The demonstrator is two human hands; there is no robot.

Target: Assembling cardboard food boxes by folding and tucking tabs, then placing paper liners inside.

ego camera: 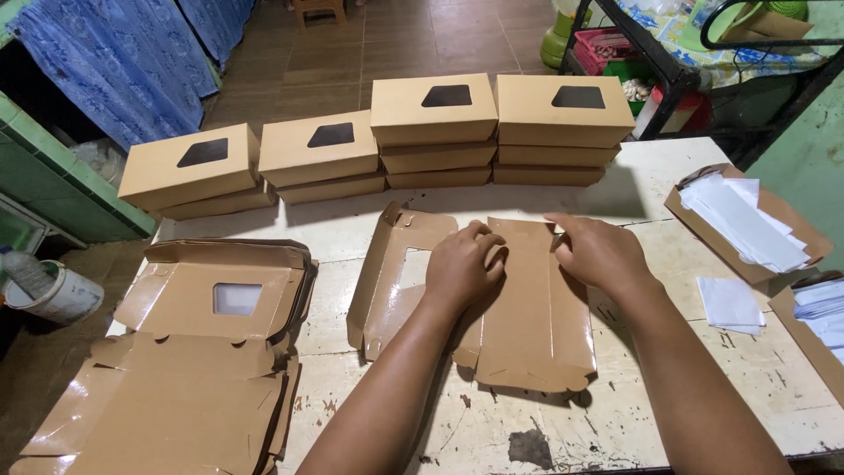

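- Our left hand [463, 264] presses down on the flat box blank [519, 308], fingers curled shut and knuckles on the cardboard near its top middle.
- Our right hand [598, 251] rests on the same blank just beside the left, fingers bent and pinching its upper edge.
- The blank lies in the middle of the table [774, 387] in front of us; its window flap [400, 264] is tilted up at the left.
- A stack of flat blanks [202, 352] sits at the table's left edge, the top one showing a clear window.
- Finished boxes [435, 119] stand in stacks along the far edge, each with a dark window.
- To the right, a tray of white papers [747, 224] lies well apart, with a loose white sheet [730, 303] near it.
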